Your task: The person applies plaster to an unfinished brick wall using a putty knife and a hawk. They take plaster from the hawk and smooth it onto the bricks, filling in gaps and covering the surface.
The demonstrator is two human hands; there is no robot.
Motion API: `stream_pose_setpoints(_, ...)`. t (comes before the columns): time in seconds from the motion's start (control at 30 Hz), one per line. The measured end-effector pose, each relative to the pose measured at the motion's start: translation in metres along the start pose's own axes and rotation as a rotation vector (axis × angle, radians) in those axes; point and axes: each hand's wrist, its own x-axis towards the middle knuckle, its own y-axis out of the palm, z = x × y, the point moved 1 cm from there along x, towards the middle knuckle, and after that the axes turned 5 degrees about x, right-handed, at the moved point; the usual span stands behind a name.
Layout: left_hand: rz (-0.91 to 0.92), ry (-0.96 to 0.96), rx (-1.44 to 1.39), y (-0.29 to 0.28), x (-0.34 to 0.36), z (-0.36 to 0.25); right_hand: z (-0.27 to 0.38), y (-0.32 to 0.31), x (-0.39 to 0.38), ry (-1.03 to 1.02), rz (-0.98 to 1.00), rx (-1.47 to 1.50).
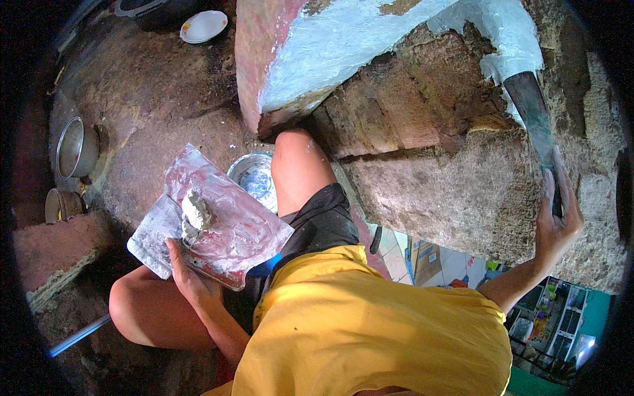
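Observation:
My right hand (560, 221) grips the handle of a putty knife (536, 112) at the right. Its blade tip touches the pale blue-white filler (512, 49) spread on the rough brown wall (429, 99). On the left, my left hand (191, 280) holds a flat, reddish palette board (244, 228) smeared with white, with its thumb on top and the other fingers hidden underneath. A lump of white putty (196, 211) sits on the board near my thumb. Just beyond the board, beside my knee, is a white-smeared bucket (256, 178), partly hidden.
A coated, pink-sided ledge (290, 66) juts out ahead of my knee. At the left are a metal pot (78, 148), a small round container (64, 205) and a white plate (203, 27). Lower down lies a cardboard box (426, 263), near a crowded rack (551, 317).

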Motion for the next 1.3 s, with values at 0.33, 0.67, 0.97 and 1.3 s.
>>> stream_pose_setpoints(0.33,0.063,0.045,-0.007,-0.004,0.009,0.003,0.053,0.051,-0.024,0.108,0.385,0.795)
stream_pose_setpoints(0.67,0.115,0.056,-0.058,-0.006,-0.002,-0.017,0.177,0.147,-0.064,-0.293,0.873,1.352)
stream_pose_setpoints(0.97,0.009,-0.022,0.083,0.021,-0.026,-0.022,0.185,0.164,-0.029,-0.566,0.578,1.071)
stream_pose_setpoints(1.3,0.001,-0.131,0.398,0.023,-0.046,-0.050,0.173,0.172,0.029,-0.602,0.847,0.993)
